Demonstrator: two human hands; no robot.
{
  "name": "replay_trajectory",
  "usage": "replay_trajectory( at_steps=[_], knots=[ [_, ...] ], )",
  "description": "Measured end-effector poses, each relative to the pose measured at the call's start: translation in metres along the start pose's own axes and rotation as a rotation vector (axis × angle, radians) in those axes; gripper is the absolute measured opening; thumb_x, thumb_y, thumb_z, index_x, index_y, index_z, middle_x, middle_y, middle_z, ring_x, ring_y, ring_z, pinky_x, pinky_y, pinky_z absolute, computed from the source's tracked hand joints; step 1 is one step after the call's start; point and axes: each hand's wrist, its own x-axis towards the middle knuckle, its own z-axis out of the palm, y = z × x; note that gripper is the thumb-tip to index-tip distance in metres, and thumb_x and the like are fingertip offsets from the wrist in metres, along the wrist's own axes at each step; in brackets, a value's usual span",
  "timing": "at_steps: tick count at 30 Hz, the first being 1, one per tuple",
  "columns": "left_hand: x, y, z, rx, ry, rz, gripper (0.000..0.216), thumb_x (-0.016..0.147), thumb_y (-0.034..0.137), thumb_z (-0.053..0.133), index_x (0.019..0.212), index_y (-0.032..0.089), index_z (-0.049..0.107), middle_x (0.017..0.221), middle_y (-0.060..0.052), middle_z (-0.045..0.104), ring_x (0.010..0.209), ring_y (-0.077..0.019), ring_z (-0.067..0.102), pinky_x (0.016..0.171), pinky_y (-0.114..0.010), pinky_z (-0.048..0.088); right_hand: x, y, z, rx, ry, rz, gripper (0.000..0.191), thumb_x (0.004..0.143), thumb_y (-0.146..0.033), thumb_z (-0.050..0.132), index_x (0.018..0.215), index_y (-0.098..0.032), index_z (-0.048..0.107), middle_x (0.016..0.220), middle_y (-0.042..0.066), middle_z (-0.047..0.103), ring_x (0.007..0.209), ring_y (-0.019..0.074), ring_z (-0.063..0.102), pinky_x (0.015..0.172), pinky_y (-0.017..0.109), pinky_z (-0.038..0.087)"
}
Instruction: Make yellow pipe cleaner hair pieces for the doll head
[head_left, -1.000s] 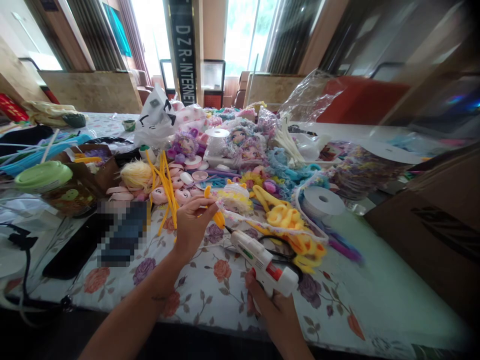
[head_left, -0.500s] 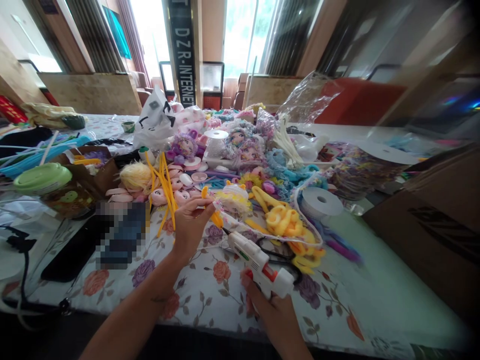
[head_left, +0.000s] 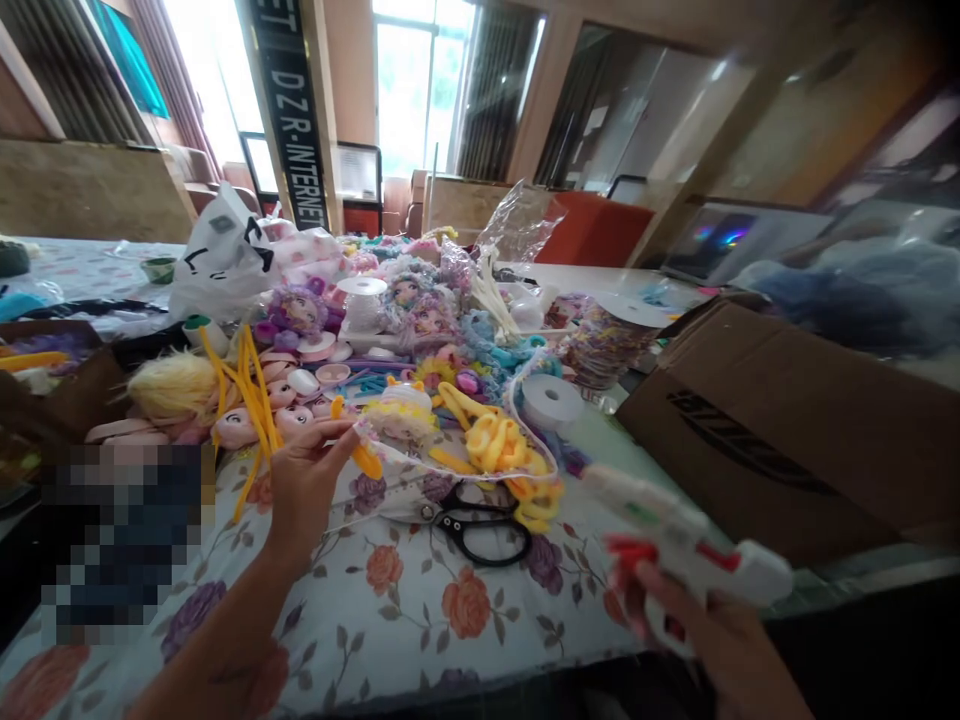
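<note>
My left hand (head_left: 304,490) pinches a yellow pipe cleaner piece (head_left: 365,458) with a lace trim (head_left: 450,462) running off it, held just above the floral tablecloth (head_left: 420,610). My right hand (head_left: 705,640) grips a white glue gun (head_left: 686,535) with a red trigger, low at the right, off the table's edge and blurred by motion. Black scissors (head_left: 480,525) lie on the cloth between the two hands. Yellow pipe cleaner loops (head_left: 499,445) sit just beyond the scissors.
Doll heads (head_left: 292,385) and a blond wig (head_left: 172,385) crowd the middle of the table, with long yellow stems (head_left: 251,400). A white ribbon spool (head_left: 551,400) and a brown cardboard box (head_left: 787,430) stand at the right. A white bag (head_left: 225,255) stands behind.
My right hand has pulled the glue gun away from the pipe cleaner and swung it right, off the table edge. The view has turned right. The scissors now show.
</note>
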Motion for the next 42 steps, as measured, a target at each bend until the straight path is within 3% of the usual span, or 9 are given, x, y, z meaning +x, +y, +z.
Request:
replay_trajectory(
  at_steps=[5,7,11,17,21,25,27,33,42],
  knots=[
    [-0.001,-0.001,0.001,0.023,-0.020,-0.013,0.023,0.068,0.036,0.074,0.081,0.017,0.073,0.082,-0.004,0.071,0.080,-0.0195,0.065,0.070,-0.026,0.053,0.089,-0.006,-0.045,-0.356,0.354,-0.032,0.033,0.066,-0.048,0.065,0.072,-0.016,0.066,0.056,0.007,0.063,0.050,0.0209,0.056,0.051,0.032,0.044],
    [-0.001,-0.003,0.001,0.034,-0.033,-0.015,0.024,0.067,0.036,0.074,0.081,0.016,0.073,0.082,-0.004,0.071,0.081,-0.0202,0.065,0.070,-0.027,0.053,0.119,-0.006,-0.047,-0.614,0.397,-0.037,0.032,0.066,-0.050,0.061,0.059,-0.019,0.060,0.050,0.007,0.060,0.053,0.0244,0.058,0.054,0.034,0.043],
    [0.001,-0.006,0.001,0.014,-0.050,-0.001,0.024,0.068,0.036,0.073,0.081,0.016,0.073,0.082,-0.005,0.071,0.083,-0.0214,0.065,0.069,-0.027,0.053,0.150,-0.002,-0.043,-0.653,0.350,-0.086,0.030,0.062,-0.049,0.062,0.052,-0.022,0.054,0.048,0.006,0.058,0.056,0.0261,0.061,0.055,0.034,0.043],
    [0.000,-0.001,0.003,-0.048,-0.073,-0.019,0.021,0.069,0.034,0.073,0.079,0.016,0.073,0.080,-0.005,0.070,0.076,-0.0186,0.065,0.065,-0.026,0.054,0.115,-0.008,-0.042,-0.928,0.262,-0.251,0.032,0.068,-0.052,0.062,0.068,-0.021,0.065,0.069,0.017,0.067,0.063,0.0274,0.065,0.056,0.037,0.042],
    [-0.001,0.002,0.005,-0.060,-0.083,-0.001,0.020,0.069,0.034,0.073,0.076,0.015,0.072,0.080,-0.005,0.070,0.076,-0.0184,0.065,0.064,-0.025,0.055,0.064,-0.030,0.009,-0.739,0.607,-0.485,0.035,0.080,-0.050,0.051,0.079,-0.019,0.068,0.072,0.014,0.069,0.070,0.0297,0.065,0.064,0.040,0.045],
    [-0.003,0.003,0.006,-0.034,-0.086,0.036,0.018,0.070,0.033,0.072,0.075,0.016,0.072,0.079,-0.004,0.069,0.072,-0.0167,0.064,0.062,-0.024,0.054,0.031,-0.065,0.099,-0.407,-0.103,-0.680,0.025,0.081,-0.042,0.059,0.091,-0.020,0.065,0.086,0.006,0.071,0.077,0.0214,0.066,0.072,0.031,0.050],
    [-0.004,0.005,0.006,-0.004,-0.081,0.069,0.016,0.070,0.032,0.072,0.075,0.016,0.072,0.079,-0.004,0.068,0.072,-0.0162,0.064,0.061,-0.023,0.054,0.025,-0.082,0.137,-0.368,-0.329,-0.744,0.019,0.081,-0.036,0.061,0.092,-0.021,0.061,0.093,0.005,0.069,0.087,0.0210,0.065,0.078,0.032,0.049],
    [-0.004,0.010,0.005,0.117,-0.039,0.237,0.008,0.072,0.024,0.069,0.076,0.018,0.073,0.084,-0.004,0.068,0.076,-0.0164,0.065,0.065,-0.024,0.054,0.028,-0.095,0.194,-0.287,-0.445,-0.817,0.033,0.073,-0.025,0.069,0.100,-0.021,0.050,0.090,0.004,0.065,0.087,0.0202,0.063,0.079,0.033,0.048],
    [-0.005,0.010,0.005,0.178,-0.083,0.294,0.012,0.077,0.025,0.066,0.085,0.020,0.074,0.094,-0.006,0.068,0.088,-0.0197,0.065,0.073,-0.027,0.054,0.038,-0.085,0.197,-0.083,-0.515,-0.657,0.025,0.078,-0.026,0.062,0.100,-0.020,0.055,0.073,-0.001,0.060,0.069,0.0151,0.060,0.065,0.027,0.047]
  ],
)
